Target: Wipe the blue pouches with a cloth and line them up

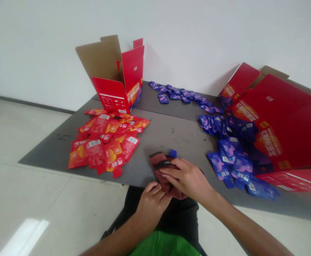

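A dark red cloth pouch lies at the near edge of the grey mat. My right hand rests on top of it with fingers curled over its opening. A blue sachet pokes out behind the pouch. My left hand grips the pouch's near end with closed fingers. A heap of red sachets lies to the left, and a heap of blue sachets to the right.
An upright open red carton stands at the back left. A large red carton lies on its side at the right. More blue sachets line the back by the white wall. Pale floor tiles surround the mat.
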Demonstrator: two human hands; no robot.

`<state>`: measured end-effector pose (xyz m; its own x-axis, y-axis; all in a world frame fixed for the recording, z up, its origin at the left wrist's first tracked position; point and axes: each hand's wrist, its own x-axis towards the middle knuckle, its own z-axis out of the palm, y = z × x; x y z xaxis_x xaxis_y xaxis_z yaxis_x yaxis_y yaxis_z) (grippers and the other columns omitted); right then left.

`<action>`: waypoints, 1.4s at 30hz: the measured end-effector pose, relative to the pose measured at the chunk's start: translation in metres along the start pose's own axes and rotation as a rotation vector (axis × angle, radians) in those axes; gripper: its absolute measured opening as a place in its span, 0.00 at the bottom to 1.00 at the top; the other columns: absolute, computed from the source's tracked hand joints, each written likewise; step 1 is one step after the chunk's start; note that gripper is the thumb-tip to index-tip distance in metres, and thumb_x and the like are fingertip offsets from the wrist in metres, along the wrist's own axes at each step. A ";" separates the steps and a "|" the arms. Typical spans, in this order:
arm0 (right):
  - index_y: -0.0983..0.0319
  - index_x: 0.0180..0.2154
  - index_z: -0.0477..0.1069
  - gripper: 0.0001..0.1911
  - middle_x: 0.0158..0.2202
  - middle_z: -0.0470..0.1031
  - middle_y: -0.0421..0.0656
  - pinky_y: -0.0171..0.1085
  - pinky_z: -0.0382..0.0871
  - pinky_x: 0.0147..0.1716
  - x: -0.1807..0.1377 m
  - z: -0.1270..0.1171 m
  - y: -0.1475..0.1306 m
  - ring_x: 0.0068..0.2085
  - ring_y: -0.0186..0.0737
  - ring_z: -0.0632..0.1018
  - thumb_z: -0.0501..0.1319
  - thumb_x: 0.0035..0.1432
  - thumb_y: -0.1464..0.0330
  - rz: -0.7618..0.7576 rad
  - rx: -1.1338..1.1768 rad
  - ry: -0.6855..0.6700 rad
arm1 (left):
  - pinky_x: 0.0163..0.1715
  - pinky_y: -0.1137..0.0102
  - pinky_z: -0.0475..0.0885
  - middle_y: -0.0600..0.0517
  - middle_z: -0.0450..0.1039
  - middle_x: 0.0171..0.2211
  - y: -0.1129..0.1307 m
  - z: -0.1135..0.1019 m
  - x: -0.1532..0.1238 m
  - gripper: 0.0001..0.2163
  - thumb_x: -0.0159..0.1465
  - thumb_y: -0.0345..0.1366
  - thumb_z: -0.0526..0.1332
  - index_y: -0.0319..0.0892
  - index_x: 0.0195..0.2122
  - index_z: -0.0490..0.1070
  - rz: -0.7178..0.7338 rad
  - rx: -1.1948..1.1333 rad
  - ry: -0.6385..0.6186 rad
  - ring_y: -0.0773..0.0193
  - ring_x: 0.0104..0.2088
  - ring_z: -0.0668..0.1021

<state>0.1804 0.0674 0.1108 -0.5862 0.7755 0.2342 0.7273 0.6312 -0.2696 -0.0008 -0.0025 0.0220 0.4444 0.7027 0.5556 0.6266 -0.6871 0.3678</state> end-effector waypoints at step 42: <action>0.47 0.53 0.79 0.13 0.46 0.78 0.43 0.40 0.73 0.45 0.026 0.000 0.013 0.45 0.42 0.78 0.59 0.72 0.61 0.063 -0.054 0.023 | 0.47 0.66 0.69 0.55 0.85 0.38 -0.003 0.014 0.000 0.15 0.78 0.34 0.52 0.46 0.44 0.80 0.017 -0.013 0.162 0.65 0.41 0.84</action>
<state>0.1751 0.0959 0.1133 -0.5310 0.8125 0.2405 0.7806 0.5795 -0.2341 0.0060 0.0025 0.0106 0.3447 0.6529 0.6745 0.6114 -0.7014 0.3665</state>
